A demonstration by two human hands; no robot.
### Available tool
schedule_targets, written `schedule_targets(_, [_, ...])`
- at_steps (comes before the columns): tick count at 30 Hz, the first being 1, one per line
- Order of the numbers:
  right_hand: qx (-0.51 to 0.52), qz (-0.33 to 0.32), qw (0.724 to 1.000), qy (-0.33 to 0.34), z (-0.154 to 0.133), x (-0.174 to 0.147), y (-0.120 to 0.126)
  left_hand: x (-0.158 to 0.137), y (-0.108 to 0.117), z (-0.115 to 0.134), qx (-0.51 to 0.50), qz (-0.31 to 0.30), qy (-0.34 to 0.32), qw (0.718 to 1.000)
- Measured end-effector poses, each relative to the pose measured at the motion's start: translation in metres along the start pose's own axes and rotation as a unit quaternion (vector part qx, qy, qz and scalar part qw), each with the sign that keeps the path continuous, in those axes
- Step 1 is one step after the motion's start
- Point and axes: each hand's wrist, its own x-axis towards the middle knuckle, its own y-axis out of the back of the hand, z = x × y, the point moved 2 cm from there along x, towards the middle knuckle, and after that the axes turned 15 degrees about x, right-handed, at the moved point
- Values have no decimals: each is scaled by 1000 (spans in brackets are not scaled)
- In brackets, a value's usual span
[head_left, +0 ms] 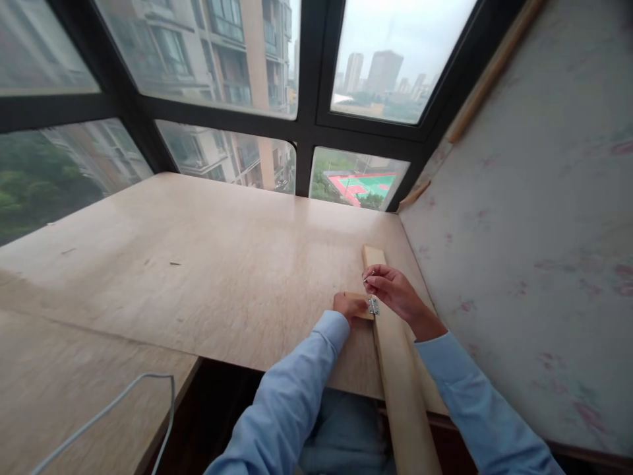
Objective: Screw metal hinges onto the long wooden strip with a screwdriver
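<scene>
Short wood block [366, 316] on the desk [257, 264], its end against the left edge of a long board [403, 369]; metal hinge [373, 305] over the seam between them. Left hand [349, 306] closed round the block, fingers clamped on it. Right hand [393, 290] above the board, fingertips together on a small metal piece [366, 280], perhaps a screw; too small to be sure.

Handling, by judgement: block light, stiff, dry, good grip along its sides, well back from the hinge. Board likely heavier and stiff, best steadied by its long edges; its near end overhangs the desk, so may tip. Hinge thin, hard, liable to slide. Metal piece tiny, slick, easily dropped; pinch mid-length
</scene>
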Motion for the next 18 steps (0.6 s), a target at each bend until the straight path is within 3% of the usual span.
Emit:
schedule_targets(3, [-106, 88, 989, 48, 8, -14, 35, 0, 2, -1, -26, 45, 26, 998])
schedule_targets(9, [-296, 138, 941, 87, 35, -24, 69, -4, 3, 5, -23, 47, 32, 998])
schedule_targets(13, [-338, 147, 923, 112, 44, -21, 76, -6, 3, 5, -39, 38, 26, 998])
schedule_targets(18, [-362, 112, 917, 120, 50, -16, 81, -5, 3, 5, -45, 41, 30, 998])
